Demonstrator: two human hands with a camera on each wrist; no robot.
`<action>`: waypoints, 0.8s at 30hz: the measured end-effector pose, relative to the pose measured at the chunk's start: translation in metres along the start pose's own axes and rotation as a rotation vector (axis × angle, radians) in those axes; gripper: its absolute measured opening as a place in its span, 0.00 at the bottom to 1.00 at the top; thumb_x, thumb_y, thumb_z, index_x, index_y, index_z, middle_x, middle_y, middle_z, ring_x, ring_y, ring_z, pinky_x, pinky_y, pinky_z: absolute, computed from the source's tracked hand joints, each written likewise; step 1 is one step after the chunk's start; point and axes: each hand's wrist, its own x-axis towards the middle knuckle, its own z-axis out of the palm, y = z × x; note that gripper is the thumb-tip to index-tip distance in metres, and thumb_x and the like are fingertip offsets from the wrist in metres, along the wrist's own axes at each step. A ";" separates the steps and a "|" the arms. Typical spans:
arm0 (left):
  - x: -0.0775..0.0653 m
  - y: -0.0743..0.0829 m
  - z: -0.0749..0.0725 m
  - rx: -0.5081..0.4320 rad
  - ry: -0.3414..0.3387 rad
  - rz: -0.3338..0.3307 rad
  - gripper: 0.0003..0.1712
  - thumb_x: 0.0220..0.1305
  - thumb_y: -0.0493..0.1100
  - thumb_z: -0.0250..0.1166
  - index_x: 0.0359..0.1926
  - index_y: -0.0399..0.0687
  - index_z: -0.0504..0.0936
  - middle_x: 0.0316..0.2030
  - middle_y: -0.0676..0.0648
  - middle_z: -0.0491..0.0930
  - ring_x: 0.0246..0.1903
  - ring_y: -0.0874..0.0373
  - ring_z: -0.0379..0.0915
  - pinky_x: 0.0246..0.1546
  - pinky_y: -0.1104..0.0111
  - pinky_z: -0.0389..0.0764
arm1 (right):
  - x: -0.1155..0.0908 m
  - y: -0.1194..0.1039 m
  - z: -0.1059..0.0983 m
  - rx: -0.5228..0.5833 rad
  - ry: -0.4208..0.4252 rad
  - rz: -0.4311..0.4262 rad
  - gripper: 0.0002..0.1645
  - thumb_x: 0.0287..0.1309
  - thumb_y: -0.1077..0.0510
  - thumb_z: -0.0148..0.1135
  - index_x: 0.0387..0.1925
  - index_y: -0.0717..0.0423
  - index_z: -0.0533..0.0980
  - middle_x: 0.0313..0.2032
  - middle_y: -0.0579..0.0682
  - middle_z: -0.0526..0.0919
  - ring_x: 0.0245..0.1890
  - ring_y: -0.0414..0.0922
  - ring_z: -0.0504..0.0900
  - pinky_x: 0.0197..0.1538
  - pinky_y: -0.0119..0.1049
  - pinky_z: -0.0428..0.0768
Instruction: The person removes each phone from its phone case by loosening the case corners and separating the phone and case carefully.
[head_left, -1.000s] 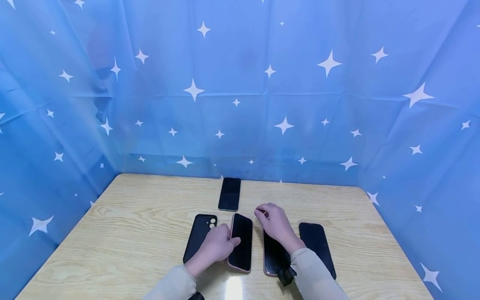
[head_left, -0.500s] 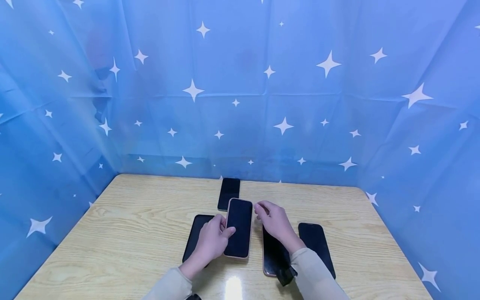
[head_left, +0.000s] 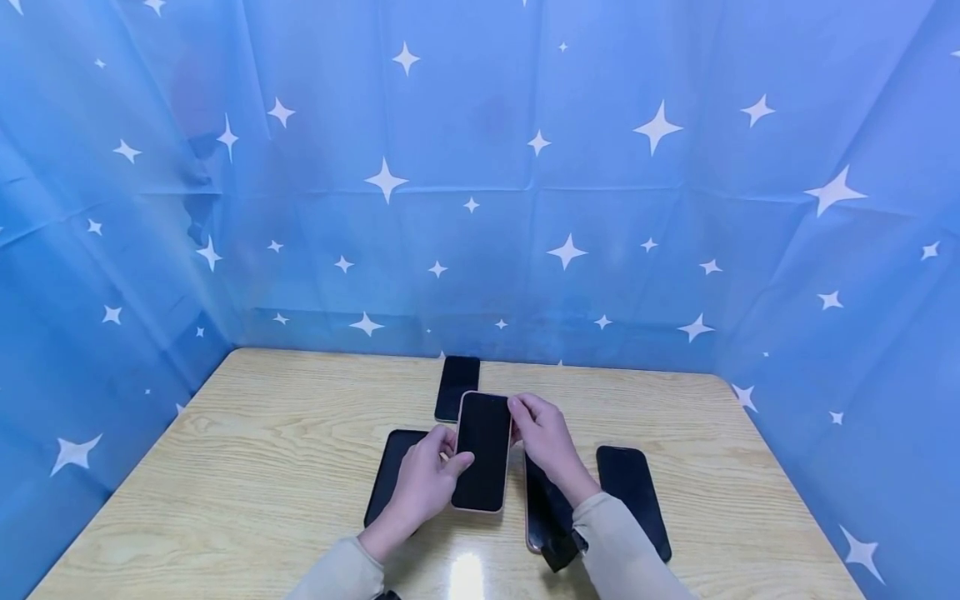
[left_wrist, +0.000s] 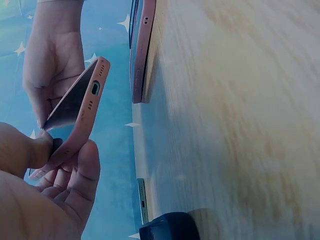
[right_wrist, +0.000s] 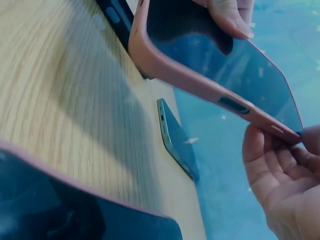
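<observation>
The left hand (head_left: 426,479) grasps the pink phone (head_left: 483,450) by its left side; the right hand (head_left: 546,433) pinches its upper right corner. It is raised above the table (head_left: 262,433), about midway between the left and right edges. The far phone (head_left: 457,383) lies near the far edge, the black case (head_left: 388,475) beside the left hand, the right phone (head_left: 633,500) closest to the right edge.

The held phone (head_left: 482,454) has a black screen and pink case (right_wrist: 185,80). At its 4 o'clock, another phone (head_left: 542,504) repeats both colours. The tabletop (head_left: 247,467) shows pale wood grain. The curtain (head_left: 465,150) at 12 o'clock is blue with white four-pointed stars. Both sleeves (head_left: 633,550) are cream.
</observation>
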 end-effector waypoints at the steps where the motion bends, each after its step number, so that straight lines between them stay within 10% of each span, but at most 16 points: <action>1: 0.000 0.000 0.000 -0.013 -0.014 -0.006 0.12 0.66 0.40 0.71 0.34 0.46 0.74 0.27 0.53 0.77 0.18 0.68 0.65 0.24 0.71 0.68 | 0.000 0.000 0.000 -0.003 0.010 -0.011 0.15 0.79 0.59 0.52 0.41 0.64 0.81 0.26 0.53 0.81 0.26 0.45 0.80 0.34 0.38 0.84; 13: 0.000 0.001 -0.007 -0.419 -0.333 -0.106 0.12 0.73 0.36 0.63 0.50 0.31 0.77 0.37 0.38 0.87 0.29 0.50 0.86 0.27 0.61 0.87 | 0.006 -0.010 -0.002 -0.082 0.089 -0.135 0.17 0.78 0.59 0.53 0.33 0.62 0.80 0.20 0.57 0.77 0.22 0.50 0.77 0.29 0.31 0.74; 24: -0.001 0.002 -0.011 -0.457 -0.316 -0.088 0.09 0.71 0.31 0.63 0.49 0.30 0.78 0.35 0.35 0.88 0.24 0.38 0.86 0.29 0.60 0.88 | 0.010 -0.011 -0.003 0.033 0.050 0.002 0.16 0.78 0.55 0.56 0.41 0.62 0.82 0.25 0.54 0.78 0.29 0.56 0.77 0.32 0.35 0.78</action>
